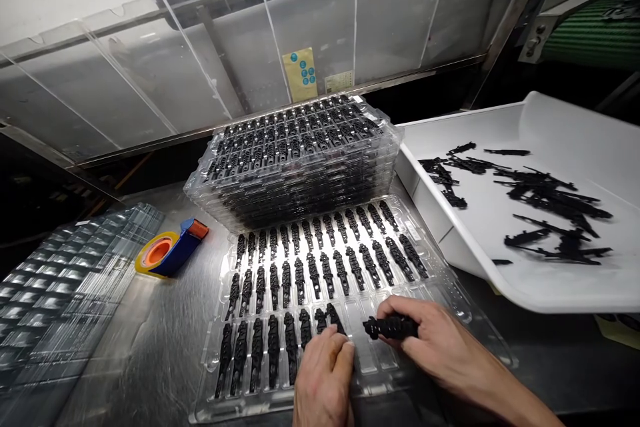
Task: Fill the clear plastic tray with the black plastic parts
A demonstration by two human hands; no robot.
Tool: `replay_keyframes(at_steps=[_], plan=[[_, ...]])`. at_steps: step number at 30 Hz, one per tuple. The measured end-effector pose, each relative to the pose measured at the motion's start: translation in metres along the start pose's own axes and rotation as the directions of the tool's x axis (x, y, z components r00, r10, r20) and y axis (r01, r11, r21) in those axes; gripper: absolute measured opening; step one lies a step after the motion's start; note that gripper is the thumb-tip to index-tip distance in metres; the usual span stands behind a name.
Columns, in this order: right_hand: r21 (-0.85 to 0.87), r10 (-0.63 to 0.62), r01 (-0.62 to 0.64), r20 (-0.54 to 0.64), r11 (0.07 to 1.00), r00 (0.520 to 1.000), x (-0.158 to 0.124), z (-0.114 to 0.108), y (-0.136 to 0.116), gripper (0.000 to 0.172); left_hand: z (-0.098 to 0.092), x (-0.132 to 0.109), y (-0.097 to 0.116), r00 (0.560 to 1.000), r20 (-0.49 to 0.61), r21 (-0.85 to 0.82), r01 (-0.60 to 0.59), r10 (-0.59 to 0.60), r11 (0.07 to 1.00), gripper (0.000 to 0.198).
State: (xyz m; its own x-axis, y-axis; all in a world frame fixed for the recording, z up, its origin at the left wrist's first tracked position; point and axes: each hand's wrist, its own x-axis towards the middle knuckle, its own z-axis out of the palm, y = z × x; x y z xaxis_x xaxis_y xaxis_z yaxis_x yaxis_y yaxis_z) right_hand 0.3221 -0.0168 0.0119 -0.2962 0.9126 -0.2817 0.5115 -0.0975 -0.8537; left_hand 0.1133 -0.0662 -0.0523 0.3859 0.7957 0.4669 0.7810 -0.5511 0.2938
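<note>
A clear plastic tray (453,293) lies on the metal bench in front of me, its slots mostly filled with small black moulded parts (320,267). My right hand (430,340) is closed on a bunch of black parts (393,327), held just above the empty slots of the tray's near row. My left hand (325,373) rests on the near row with fingers curled down, pressing at a black part (334,317) in its slot. Whether it grips anything is hidden.
A stack of filled clear trays (300,153) stands behind the open tray. A white bin (550,280) with loose black parts (540,200) sits at the right. A blue and orange tape dispenser (170,250) and empty clear trays (60,293) lie left. Clear panels rise behind.
</note>
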Motion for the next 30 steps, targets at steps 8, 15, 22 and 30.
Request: replay_keyframes(at_steps=[8,15,22,30], plan=[[-0.003,0.012,-0.012,0.009,1.000,1.000,0.000,0.004,0.001,0.019,-0.002,0.023,-0.004,0.998,0.006,0.193,0.062,-0.064,0.979,0.027],[-0.049,-0.019,0.018,-0.020,0.999,1.000,0.000,-0.001,0.002,0.024,0.009,0.013,-0.003,0.999,-0.047,0.065,0.010,-0.007,0.998,0.032],[-0.582,0.000,-0.049,-0.084,0.811,0.996,0.009,0.010,-0.002,0.038,-0.003,0.020,0.002,0.993,-0.006,0.011,0.114,-0.114,0.993,0.036],[-0.494,0.040,-0.083,-0.098,0.866,0.994,0.004,-0.001,0.007,0.034,-0.033,0.046,-0.014,0.884,0.307,-0.552,0.468,-0.353,0.690,0.019]])
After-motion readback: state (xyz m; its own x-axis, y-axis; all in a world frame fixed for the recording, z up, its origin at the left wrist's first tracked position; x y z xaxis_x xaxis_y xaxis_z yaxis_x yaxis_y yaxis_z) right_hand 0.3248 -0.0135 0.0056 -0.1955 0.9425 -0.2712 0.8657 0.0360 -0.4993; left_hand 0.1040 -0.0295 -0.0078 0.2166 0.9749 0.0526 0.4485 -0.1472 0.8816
